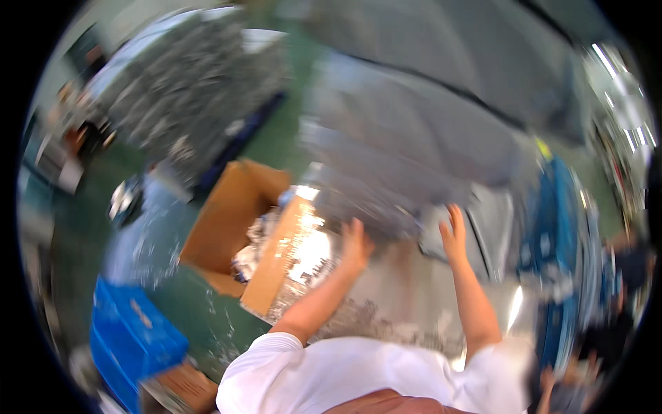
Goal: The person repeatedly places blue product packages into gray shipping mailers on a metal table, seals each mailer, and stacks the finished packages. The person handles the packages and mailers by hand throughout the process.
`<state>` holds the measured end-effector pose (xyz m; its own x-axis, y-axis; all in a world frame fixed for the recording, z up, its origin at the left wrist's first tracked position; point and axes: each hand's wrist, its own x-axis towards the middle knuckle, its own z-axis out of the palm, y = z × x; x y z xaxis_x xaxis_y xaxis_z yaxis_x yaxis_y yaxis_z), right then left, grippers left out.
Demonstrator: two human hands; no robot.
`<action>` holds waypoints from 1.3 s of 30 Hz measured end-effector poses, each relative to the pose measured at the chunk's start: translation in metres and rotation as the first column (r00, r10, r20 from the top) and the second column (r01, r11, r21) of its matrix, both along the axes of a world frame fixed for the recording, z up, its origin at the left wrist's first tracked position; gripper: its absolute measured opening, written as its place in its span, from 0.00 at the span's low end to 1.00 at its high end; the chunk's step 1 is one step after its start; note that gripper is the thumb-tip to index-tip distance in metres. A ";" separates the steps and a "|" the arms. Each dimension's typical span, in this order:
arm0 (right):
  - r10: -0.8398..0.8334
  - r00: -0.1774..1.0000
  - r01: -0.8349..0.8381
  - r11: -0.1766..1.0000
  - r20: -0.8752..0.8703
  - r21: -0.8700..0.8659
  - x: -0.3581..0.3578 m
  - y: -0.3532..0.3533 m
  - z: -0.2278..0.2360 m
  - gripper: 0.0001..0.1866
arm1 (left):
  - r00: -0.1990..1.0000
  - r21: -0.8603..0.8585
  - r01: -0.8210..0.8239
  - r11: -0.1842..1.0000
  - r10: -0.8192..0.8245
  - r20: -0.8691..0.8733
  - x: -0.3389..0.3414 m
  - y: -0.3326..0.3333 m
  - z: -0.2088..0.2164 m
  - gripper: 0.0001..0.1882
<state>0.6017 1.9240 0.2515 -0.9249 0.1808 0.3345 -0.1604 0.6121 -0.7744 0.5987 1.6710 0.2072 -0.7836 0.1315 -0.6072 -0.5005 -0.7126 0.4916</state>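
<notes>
My left hand (356, 247) is stretched forward over the worktable, fingers extended, at the near edge of a crumpled sheet of clear plastic film (365, 203). Blur hides whether it touches the film. To its right, my right hand (452, 236) is raised with its fingers spread and nothing in them. Just beyond that hand lies a flat light-grey piece with a dark line across it (491, 224). The shiny worktable top (420, 290) shows beneath both forearms. Large grey plastic-covered stacks (414, 124) rise beyond the hands.
An open cardboard box (224, 221) with crumpled scraps stands left of the table. A blue plastic crate (131, 338) and a smaller carton (181, 386) are at lower left. A wrapped pallet load (193, 90) stands far left; blue panels (552, 221) are at right.
</notes>
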 end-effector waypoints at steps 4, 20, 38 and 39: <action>-0.429 0.901 0.393 0.870 0.065 0.297 0.027 0.123 -0.043 0.16 | 0.993 0.096 0.009 0.995 0.002 -0.120 -0.050 0.012 -0.011 0.46; -0.762 0.411 0.629 0.634 0.500 0.449 -0.029 0.261 -0.080 0.18 | 0.984 -0.075 -0.027 0.997 0.013 -0.179 -0.127 0.046 -0.011 0.32; -0.056 0.991 -0.014 0.855 0.120 0.518 0.079 0.135 -0.079 0.31 | 0.980 -0.225 -0.033 0.974 -0.012 -0.199 -0.319 0.133 0.032 0.50; -0.074 0.976 -0.047 0.846 0.203 0.531 0.082 0.130 -0.079 0.31 | 0.976 -0.214 -0.012 0.977 -0.035 -0.214 -0.332 0.132 0.030 0.50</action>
<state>0.6834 2.0543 0.1722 -0.9821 0.0445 0.1831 -0.0216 0.9387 -0.3441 0.2671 1.8031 0.2367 -0.8980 0.0274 -0.4390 -0.3735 -0.5749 0.7280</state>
